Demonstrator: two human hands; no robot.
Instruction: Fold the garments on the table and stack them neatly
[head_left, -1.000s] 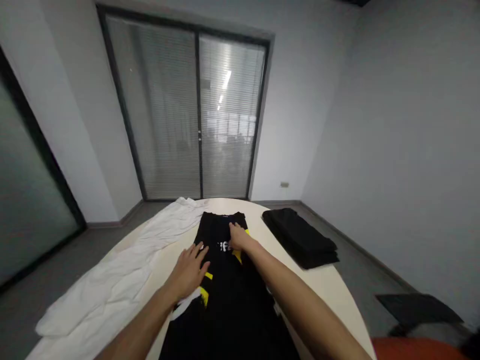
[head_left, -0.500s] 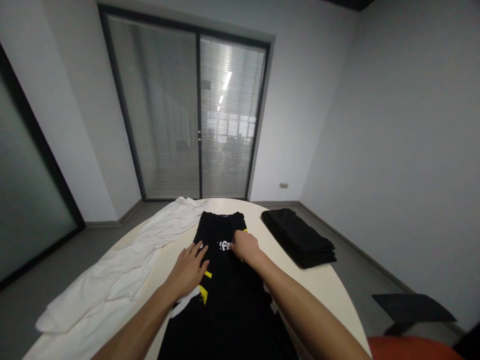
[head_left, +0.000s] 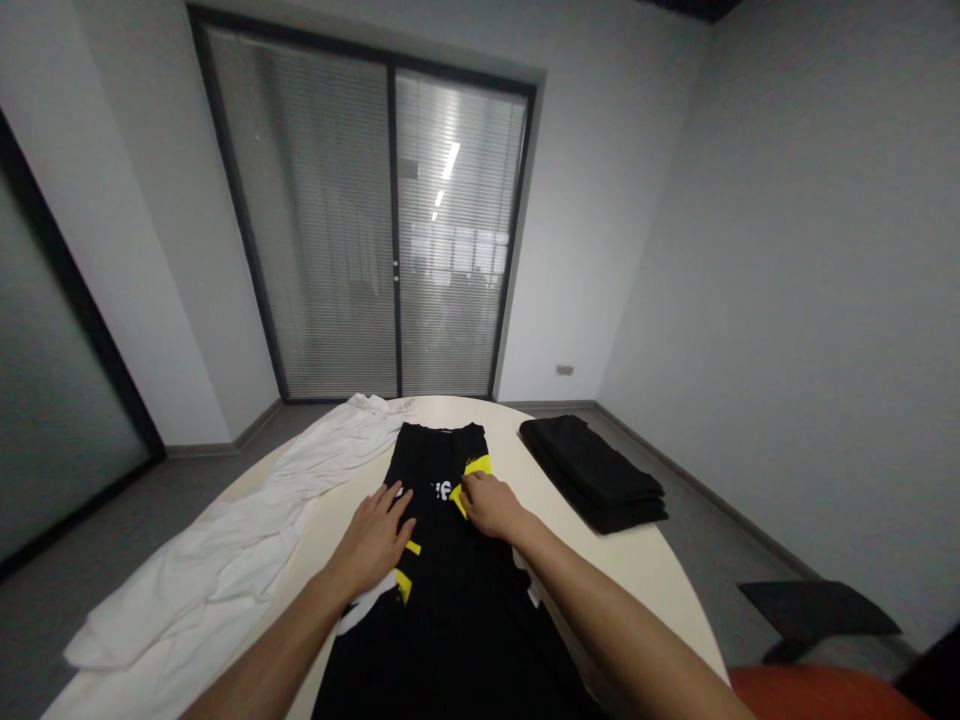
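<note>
A black T-shirt (head_left: 457, 600) with white lettering and yellow patches lies lengthwise before me, its sides folded inward and its collar at the far end. My left hand (head_left: 379, 535) rests flat on its left part, open, the fingers spread and pointing away. On the right side, my right hand (head_left: 491, 503) has its fingers curled closed on the shirt's folded edge, beside a yellow patch and the lettering. The fingertips' exact hold on the cloth is partly hidden.
The shirt is on a round cream table (head_left: 637, 570). A rumpled white garment (head_left: 225, 560) stretches along the left side. Folded black clothes (head_left: 592, 470) are stacked at the right. Beyond the table's right edge stands a chair with an orange seat (head_left: 817, 695).
The shirt's right side has been shifted inward, covering some lettering and showing more yellow beside my right hand. My left hand stays in nearly the same place.
</note>
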